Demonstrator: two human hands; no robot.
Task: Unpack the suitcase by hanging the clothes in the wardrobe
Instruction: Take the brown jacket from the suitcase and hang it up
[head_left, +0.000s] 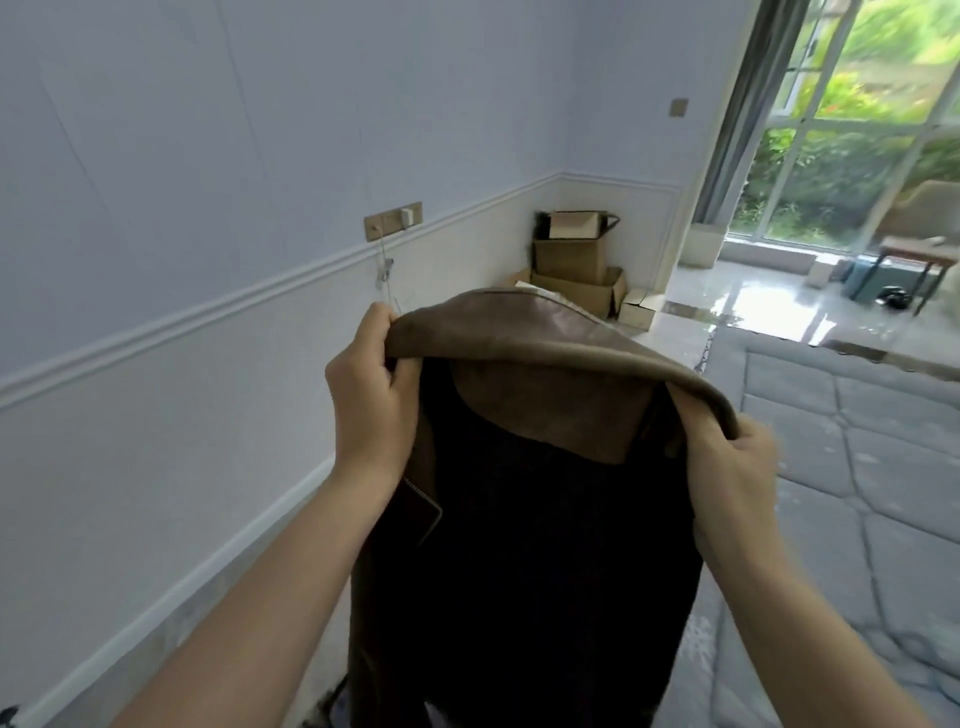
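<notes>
Both hands hold a brown jacket (524, 364) up in front of the person, collar uppermost, its dark lining facing the camera and the body hanging down between the forearms. The left hand (371, 395) grips the left end of the collar, fingers curled round the folded edge. The right hand (732, 467) grips the right end the same way, a little lower. A zip edge shows on the lapel just below the left wrist. No label or writing can be read on the jacket.

Behind it, a stack of cardboard boxes (576, 260) sits in the corner of the room; no print on them is legible. A wall plate (392, 221) with a plug is on the left wall. A grey rug (852, 467) lies at right, and a window (857, 114) looks onto greenery
</notes>
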